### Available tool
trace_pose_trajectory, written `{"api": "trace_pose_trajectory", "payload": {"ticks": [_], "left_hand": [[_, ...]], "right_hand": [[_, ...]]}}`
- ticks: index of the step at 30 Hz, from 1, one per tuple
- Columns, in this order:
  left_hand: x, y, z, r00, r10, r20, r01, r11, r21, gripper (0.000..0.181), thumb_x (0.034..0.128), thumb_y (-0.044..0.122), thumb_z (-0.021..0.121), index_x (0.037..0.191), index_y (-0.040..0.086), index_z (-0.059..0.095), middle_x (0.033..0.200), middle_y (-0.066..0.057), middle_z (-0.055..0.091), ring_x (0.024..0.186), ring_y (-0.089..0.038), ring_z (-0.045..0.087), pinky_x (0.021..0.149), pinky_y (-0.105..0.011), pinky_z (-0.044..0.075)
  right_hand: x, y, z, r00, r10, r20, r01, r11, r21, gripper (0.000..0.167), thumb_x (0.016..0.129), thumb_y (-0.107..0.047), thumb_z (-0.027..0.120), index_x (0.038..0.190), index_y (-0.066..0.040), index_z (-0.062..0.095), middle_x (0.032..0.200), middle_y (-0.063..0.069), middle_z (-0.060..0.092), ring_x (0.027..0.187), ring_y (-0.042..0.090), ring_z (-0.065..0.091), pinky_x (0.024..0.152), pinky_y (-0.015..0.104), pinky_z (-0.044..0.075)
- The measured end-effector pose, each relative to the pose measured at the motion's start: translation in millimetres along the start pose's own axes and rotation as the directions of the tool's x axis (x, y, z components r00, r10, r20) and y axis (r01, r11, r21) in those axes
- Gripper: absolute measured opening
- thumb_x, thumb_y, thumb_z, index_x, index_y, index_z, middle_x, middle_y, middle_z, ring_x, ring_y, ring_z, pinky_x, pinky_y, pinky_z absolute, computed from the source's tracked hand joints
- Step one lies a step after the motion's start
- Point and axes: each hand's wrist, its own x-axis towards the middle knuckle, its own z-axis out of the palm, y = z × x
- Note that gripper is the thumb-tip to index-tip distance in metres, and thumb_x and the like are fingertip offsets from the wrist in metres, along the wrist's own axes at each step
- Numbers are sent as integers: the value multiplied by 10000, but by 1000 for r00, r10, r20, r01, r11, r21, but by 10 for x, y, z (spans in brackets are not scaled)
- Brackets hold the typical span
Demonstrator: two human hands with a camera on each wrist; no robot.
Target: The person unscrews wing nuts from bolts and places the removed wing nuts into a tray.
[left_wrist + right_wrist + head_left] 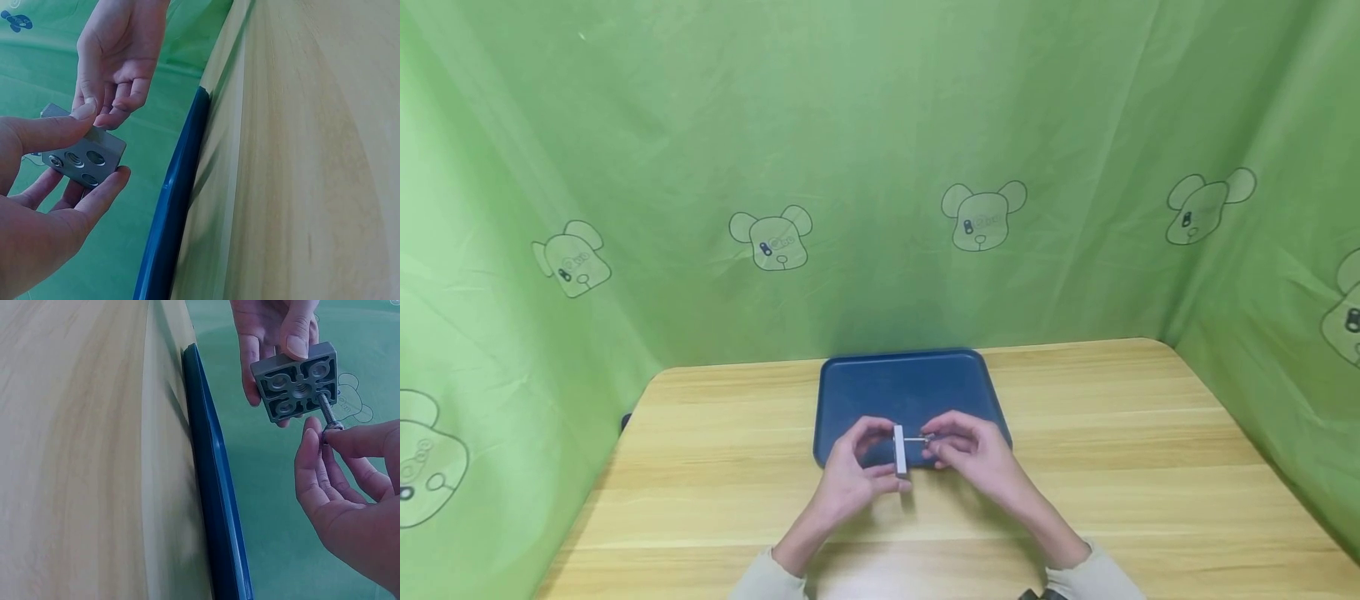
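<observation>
My left hand (850, 479) holds a square grey block (94, 156) by its edges, thumb on one side and fingers on the other. Round holes show on one face; the other face (299, 386) is recessed and ribbed. From a corner hole sticks a threaded bolt (327, 409), pointing toward my right hand (973, 450). That hand pinches the bolt's outer end between thumb and fingertips, where a small metal piece (334, 426) shows; whether it is a nut or the bolt's head I cannot tell. Both hands are raised above the table, at the near edge of the blue tray.
A blue tray (906, 383) lies on the wooden table (1097, 433), near its far edge. Behind and at both sides hangs a green curtain (880, 100) printed with bear heads. A dark object (625, 422) shows beside the table's left edge.
</observation>
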Motion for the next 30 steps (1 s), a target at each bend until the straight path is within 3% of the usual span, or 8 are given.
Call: {"api": "trace_pose_trajectory", "payload": {"ticks": [5, 11, 19, 30], "left_hand": [[-2, 4, 7, 1000, -2, -2, 2, 1000, 14, 715, 629, -225, 816, 1262, 8, 578, 1334, -241, 573, 1298, -435, 542, 946, -373, 620], [1, 0, 6, 1000, 6, 3, -6, 1000, 20, 711, 635, -236, 806, 1263, 6, 577, 1319, -178, 586, 1304, -440, 536, 942, -379, 622], [2, -10, 4, 1000, 6, 8, -6, 1000, 25, 703, 642, -223, 816, 1262, 14, 581, 1335, -236, 564, 1304, -417, 543, 944, -376, 622], [1, -19, 10, 1000, 8, 11, -9, 1000, 22, 707, 642, -218, 818, 1266, 10, 578, 1358, -295, 533, 1301, -448, 534, 941, -372, 623]], "right_hand": [[6, 11, -6, 1000, -17, -4, 17, 1000, -5, 212, 936, 82, 633, 1147, 87, 655, 1131, 294, 684, 929, 276, 741, 805, 362, 670], [4, 16, 2, 999, -37, -7, 37, 999, -3, 187, 944, 76, 625, 1125, 112, 652, 1113, 322, 666, 935, 326, 733, 800, 358, 670], [6, -15, 20, 998, 28, -59, -28, 1000, 0, 159, 999, 11, 597, 1121, 76, 677, 1142, 269, 676, 922, 259, 734, 811, 382, 669], [20, -19, 22, 997, 46, -64, -43, 998, 40, 206, 1013, -79, 630, 1122, 88, 677, 1156, 290, 668, 946, 268, 730, 836, 384, 663]]}}
